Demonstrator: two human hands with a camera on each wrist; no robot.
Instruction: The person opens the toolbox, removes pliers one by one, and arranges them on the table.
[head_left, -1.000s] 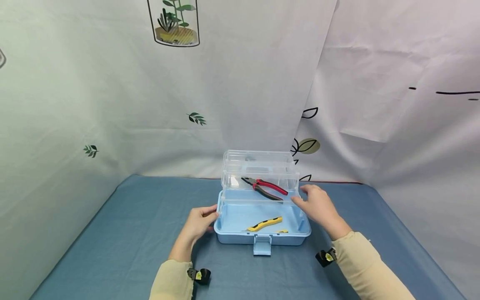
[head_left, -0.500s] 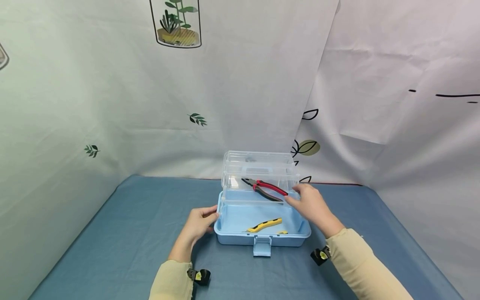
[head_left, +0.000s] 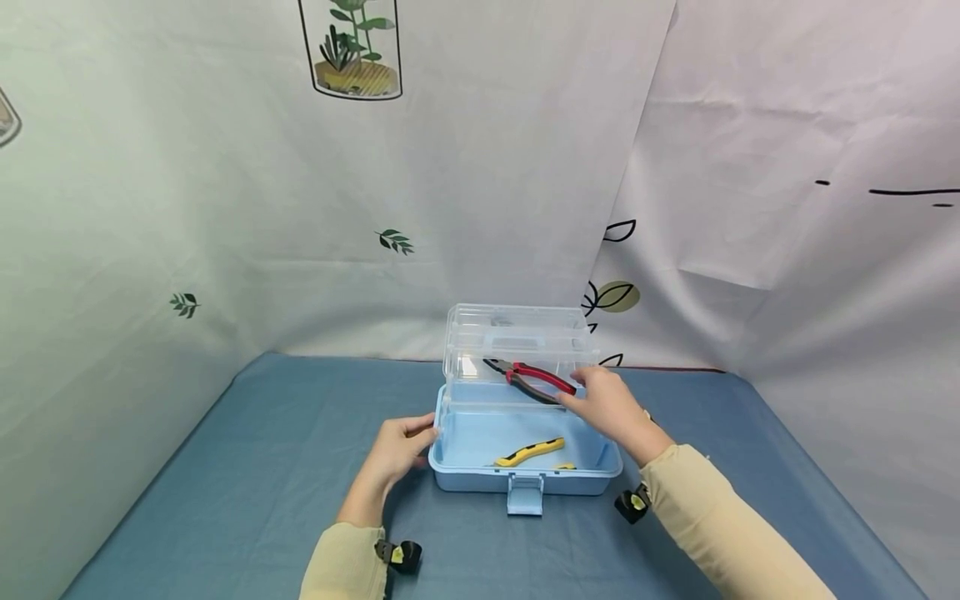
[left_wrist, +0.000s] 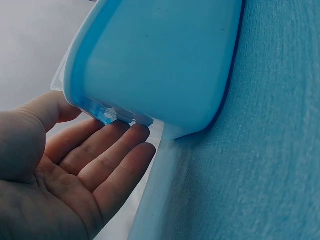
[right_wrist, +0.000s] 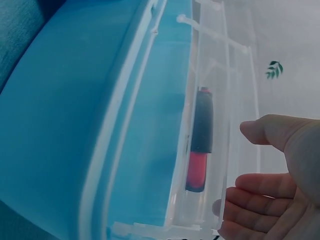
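Note:
A light blue toolbox (head_left: 468, 482) stands with its clear lid (head_left: 517, 319) raised at the back. Pliers (head_left: 542, 375) with red and black handles lie in its clear upper tray (head_left: 468, 392). In the blue bottom is a slim yellow and black tool (head_left: 530, 452), like a utility knife. My left hand (head_left: 397, 446) is at the box's left end; in the left wrist view its thumb is by the rim and its nearly straight fingers reach the wall. Over the tray's right end, my right hand (head_left: 602, 404) has its thumb and fingers apart beside the pliers' handle (right_wrist: 200, 125), gripping nothing.
The blue front latch (head_left: 524, 497) hangs down. Another small yellow piece (head_left: 565, 467) shows behind the front rim. A blue cloth (head_left: 300, 417) covers the table, with a printed white curtain (head_left: 480, 192) around its back and sides.
My right hand has moved left from beyond the tray's right end to the pliers' handles. The left hand has kept its place on the toolbox.

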